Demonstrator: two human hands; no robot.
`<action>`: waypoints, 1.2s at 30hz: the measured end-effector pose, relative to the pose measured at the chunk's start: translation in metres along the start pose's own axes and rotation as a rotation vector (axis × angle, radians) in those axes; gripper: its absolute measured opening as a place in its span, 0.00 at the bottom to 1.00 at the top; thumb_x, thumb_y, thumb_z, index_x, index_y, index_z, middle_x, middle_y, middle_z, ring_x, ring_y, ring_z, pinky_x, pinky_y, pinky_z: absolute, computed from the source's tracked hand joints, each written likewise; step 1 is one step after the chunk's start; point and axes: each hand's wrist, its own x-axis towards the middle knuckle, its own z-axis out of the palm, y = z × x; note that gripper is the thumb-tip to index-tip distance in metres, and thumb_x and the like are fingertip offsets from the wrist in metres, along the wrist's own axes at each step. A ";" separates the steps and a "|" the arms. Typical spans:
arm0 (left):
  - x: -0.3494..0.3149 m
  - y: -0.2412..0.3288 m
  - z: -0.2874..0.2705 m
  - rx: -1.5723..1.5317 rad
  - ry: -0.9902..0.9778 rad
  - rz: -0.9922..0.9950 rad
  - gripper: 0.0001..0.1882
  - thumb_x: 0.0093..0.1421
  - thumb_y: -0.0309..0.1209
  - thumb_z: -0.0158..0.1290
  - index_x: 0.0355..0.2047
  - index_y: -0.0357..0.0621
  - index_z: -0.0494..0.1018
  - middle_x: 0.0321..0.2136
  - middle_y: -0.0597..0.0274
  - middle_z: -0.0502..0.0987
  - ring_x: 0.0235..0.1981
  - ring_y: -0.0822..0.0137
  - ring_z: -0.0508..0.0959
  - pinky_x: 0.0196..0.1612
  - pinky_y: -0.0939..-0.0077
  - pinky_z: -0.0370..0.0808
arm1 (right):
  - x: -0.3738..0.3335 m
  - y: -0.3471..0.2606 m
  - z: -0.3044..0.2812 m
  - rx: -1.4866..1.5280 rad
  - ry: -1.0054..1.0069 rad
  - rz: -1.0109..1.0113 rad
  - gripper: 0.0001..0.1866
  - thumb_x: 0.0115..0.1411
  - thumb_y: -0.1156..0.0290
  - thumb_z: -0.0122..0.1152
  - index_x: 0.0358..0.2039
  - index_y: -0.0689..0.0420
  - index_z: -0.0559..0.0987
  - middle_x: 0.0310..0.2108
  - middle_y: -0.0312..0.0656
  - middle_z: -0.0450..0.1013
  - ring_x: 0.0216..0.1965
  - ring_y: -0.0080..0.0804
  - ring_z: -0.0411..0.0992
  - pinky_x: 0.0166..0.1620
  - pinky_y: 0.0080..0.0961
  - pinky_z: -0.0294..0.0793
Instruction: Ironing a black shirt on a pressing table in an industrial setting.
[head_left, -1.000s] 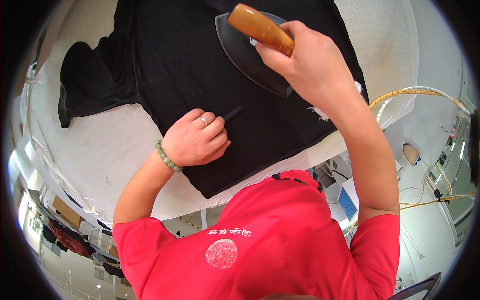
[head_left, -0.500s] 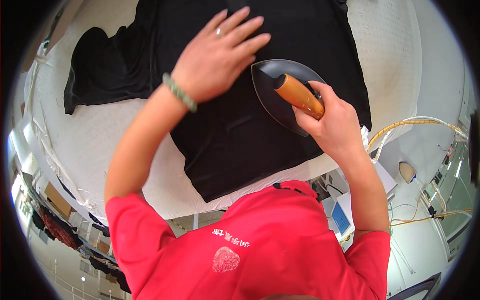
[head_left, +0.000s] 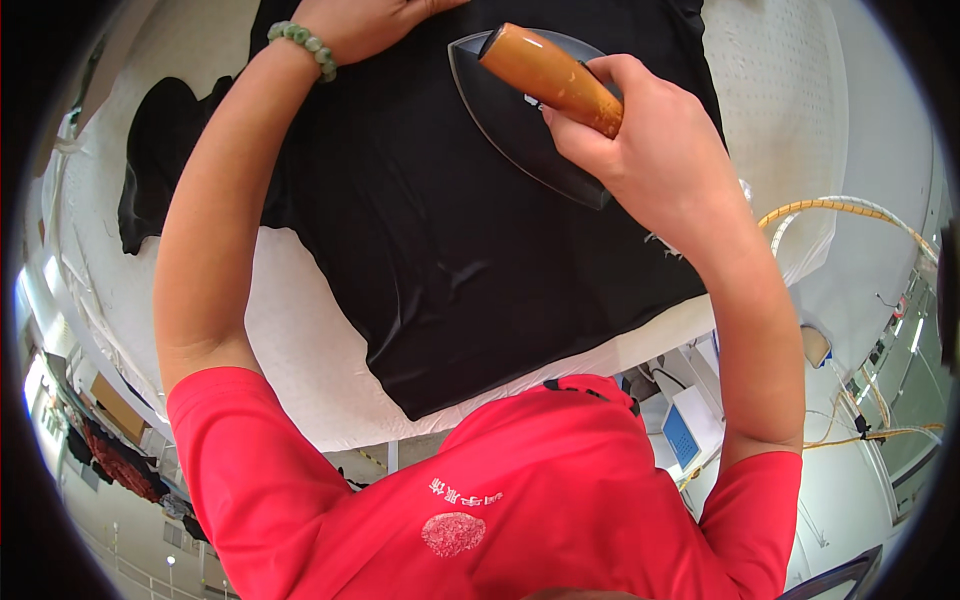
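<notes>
A black garment [head_left: 470,310] lies spread over a white padded ironing table, with a narrower part, perhaps a sleeve, out to the left. My right hand [head_left: 665,150] is closed round the brown wooden handle [head_left: 550,78] of an iron. The iron's dark pointed base [head_left: 500,130] is over the garment, right of its middle; whether it presses on the cloth I cannot tell. At the top edge, my left hand [head_left: 365,25] is over the cloth with its thumb stretched out to the right. Its other fingers are cut off by the picture's edge.
White padding [head_left: 310,340] borders the garment. A yellow-and-white wrapped cord [head_left: 850,204] arcs away to the right of my right forearm. Below the table's near edge stands a white device with a blue panel [head_left: 681,436]. Dark clothes [head_left: 110,455] hang at the far left.
Both hands have moved toward the far side. The iron has slid forward and slightly left with my right hand. My left hand's fingers have gone out of the picture.
</notes>
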 end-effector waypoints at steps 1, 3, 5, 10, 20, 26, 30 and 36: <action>0.000 -0.002 0.001 -0.010 0.019 0.007 0.28 0.72 0.47 0.49 0.69 0.59 0.67 0.74 0.54 0.57 0.76 0.54 0.51 0.77 0.56 0.46 | -0.006 0.003 0.002 -0.001 -0.006 0.010 0.28 0.57 0.59 0.72 0.53 0.62 0.77 0.32 0.56 0.80 0.34 0.52 0.82 0.41 0.38 0.80; 0.000 -0.004 0.007 -0.032 0.060 0.022 0.28 0.72 0.47 0.49 0.70 0.59 0.67 0.74 0.55 0.57 0.76 0.55 0.51 0.77 0.56 0.46 | -0.031 0.014 0.009 -0.085 -0.030 -0.040 0.28 0.57 0.59 0.72 0.53 0.62 0.75 0.32 0.56 0.80 0.34 0.52 0.81 0.41 0.39 0.80; -0.003 -0.007 0.011 -0.025 0.059 0.022 0.28 0.72 0.47 0.49 0.70 0.59 0.67 0.74 0.55 0.57 0.76 0.55 0.51 0.77 0.56 0.46 | -0.069 0.028 0.017 -0.144 -0.079 -0.109 0.29 0.56 0.59 0.72 0.53 0.60 0.74 0.28 0.53 0.79 0.31 0.51 0.81 0.37 0.40 0.80; 0.003 -0.003 0.008 0.007 0.060 0.010 0.28 0.71 0.46 0.49 0.69 0.58 0.67 0.74 0.55 0.57 0.76 0.54 0.52 0.77 0.57 0.47 | -0.209 0.102 0.041 -0.255 -0.274 -0.235 0.33 0.53 0.57 0.76 0.55 0.54 0.73 0.15 0.40 0.72 0.17 0.44 0.74 0.23 0.36 0.73; -0.084 0.151 0.040 -0.190 0.490 -0.116 0.30 0.62 0.33 0.59 0.63 0.38 0.68 0.66 0.45 0.67 0.69 0.44 0.63 0.71 0.47 0.58 | -0.326 0.174 0.008 -0.006 -0.135 0.466 0.32 0.58 0.67 0.72 0.62 0.56 0.72 0.22 0.46 0.76 0.26 0.47 0.79 0.33 0.33 0.77; -0.174 0.243 0.076 -0.187 0.284 -0.486 0.37 0.67 0.43 0.54 0.71 0.37 0.60 0.73 0.46 0.57 0.75 0.44 0.54 0.74 0.45 0.49 | -0.277 0.134 0.030 0.094 -0.011 0.204 0.37 0.53 0.69 0.75 0.63 0.55 0.71 0.26 0.46 0.78 0.25 0.47 0.79 0.33 0.34 0.78; -0.205 0.229 0.081 -0.103 0.246 -0.597 0.38 0.68 0.48 0.52 0.71 0.38 0.60 0.74 0.48 0.56 0.75 0.46 0.53 0.75 0.45 0.47 | -0.218 0.097 0.036 -0.106 -0.233 -0.121 0.37 0.48 0.70 0.73 0.61 0.54 0.72 0.28 0.46 0.79 0.25 0.49 0.79 0.32 0.39 0.79; -0.222 0.222 0.083 -0.102 0.231 -0.654 0.38 0.70 0.50 0.50 0.72 0.39 0.60 0.74 0.51 0.56 0.76 0.48 0.54 0.75 0.46 0.47 | -0.082 0.046 0.021 -0.286 -0.083 -0.285 0.29 0.52 0.67 0.71 0.55 0.52 0.76 0.32 0.51 0.81 0.35 0.53 0.81 0.38 0.45 0.80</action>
